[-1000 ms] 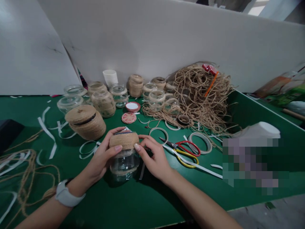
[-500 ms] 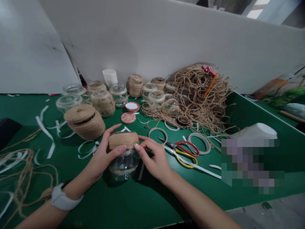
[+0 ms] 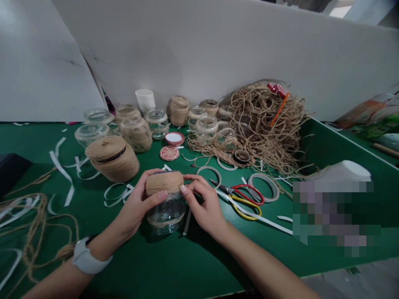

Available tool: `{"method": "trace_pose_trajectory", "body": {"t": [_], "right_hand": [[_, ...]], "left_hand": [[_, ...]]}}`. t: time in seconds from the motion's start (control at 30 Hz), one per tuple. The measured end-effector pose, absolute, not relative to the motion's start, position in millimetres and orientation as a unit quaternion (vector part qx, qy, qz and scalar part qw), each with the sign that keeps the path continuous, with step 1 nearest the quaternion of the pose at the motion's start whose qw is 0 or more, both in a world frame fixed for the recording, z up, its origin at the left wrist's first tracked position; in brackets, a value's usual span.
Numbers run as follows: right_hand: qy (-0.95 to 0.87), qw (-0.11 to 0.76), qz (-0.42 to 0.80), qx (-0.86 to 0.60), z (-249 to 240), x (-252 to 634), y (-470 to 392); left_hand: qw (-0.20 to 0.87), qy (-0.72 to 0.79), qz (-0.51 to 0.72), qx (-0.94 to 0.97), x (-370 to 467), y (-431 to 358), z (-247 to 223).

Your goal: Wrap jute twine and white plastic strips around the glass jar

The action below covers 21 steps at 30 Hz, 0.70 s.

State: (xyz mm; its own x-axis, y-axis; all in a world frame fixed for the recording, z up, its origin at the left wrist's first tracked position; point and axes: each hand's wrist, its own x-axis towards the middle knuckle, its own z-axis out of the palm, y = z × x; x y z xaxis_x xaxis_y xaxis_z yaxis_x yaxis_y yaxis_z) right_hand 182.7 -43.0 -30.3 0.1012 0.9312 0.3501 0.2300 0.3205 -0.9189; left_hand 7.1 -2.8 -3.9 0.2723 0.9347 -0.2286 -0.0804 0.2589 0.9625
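1. by the left hand point(image 3: 137, 203), a glass jar point(image 3: 166, 211) is held at its left side; the thumb is laid across the front and the other fingers are wrapped toward the back.
2. by the right hand point(image 3: 208, 205), the same jar is held at its upper right, with thumb and bent forefinger kept near each other at the edge.
3. the jar is held near the front of the green table point(image 3: 140, 270); whether its base is touched to the tabletop cannot be told. its top is covered by a wide band of twine point(image 3: 165, 182), and clear glass is shown below. a pale watch point(image 3: 89, 257) is worn on the left wrist.
4. just beyond the right hand, scissors point(image 3: 230, 190) with one red and one yellow handle are laid beside a roll of tape point(image 3: 276, 193).
5. to the left of the jar, a twine-covered pot point(image 3: 120, 164) is placed, with white strips point(image 3: 64, 178) and loose twine point(image 3: 37, 232) scattered further left.
6. behind the jar, a red patterned lid point(image 3: 169, 153) is laid flat near a white-faced lid point(image 3: 174, 139).
7. at the back, stacked white cups point(image 3: 145, 99) are stood behind other jars point(image 3: 206, 129), and a twine heap point(image 3: 264, 112) is piled to the right, with an orange stick point(image 3: 279, 110) resting on it.
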Motion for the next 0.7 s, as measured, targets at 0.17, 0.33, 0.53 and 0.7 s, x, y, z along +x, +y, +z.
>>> {"method": "trace_pose_trajectory", "body": {"t": [0.17, 0.33, 0.53, 0.7], "right_hand": [[-0.588, 0.543, 0.361, -0.477, -31.0, 182.0, -44.5], [-0.588, 0.545, 0.373, -0.467, -30.3, 182.0, -46.1], [-0.611, 0.561, 0.322, -0.456, -27.2, 181.8, -47.9], [-0.613, 0.570, 0.306, -0.454, -24.9, 183.5, -48.6]], "left_hand": [[0.689, 0.434, 0.381, 0.438, 4.5, -4.9, -0.5], [0.687, 0.435, 0.368, 0.450, 5.3, -3.1, -1.1], [0.609, 0.486, 0.370, 0.505, 4.7, 0.1, -4.0], [0.674, 0.433, 0.366, 0.474, 3.4, -1.8, -0.8]]}}
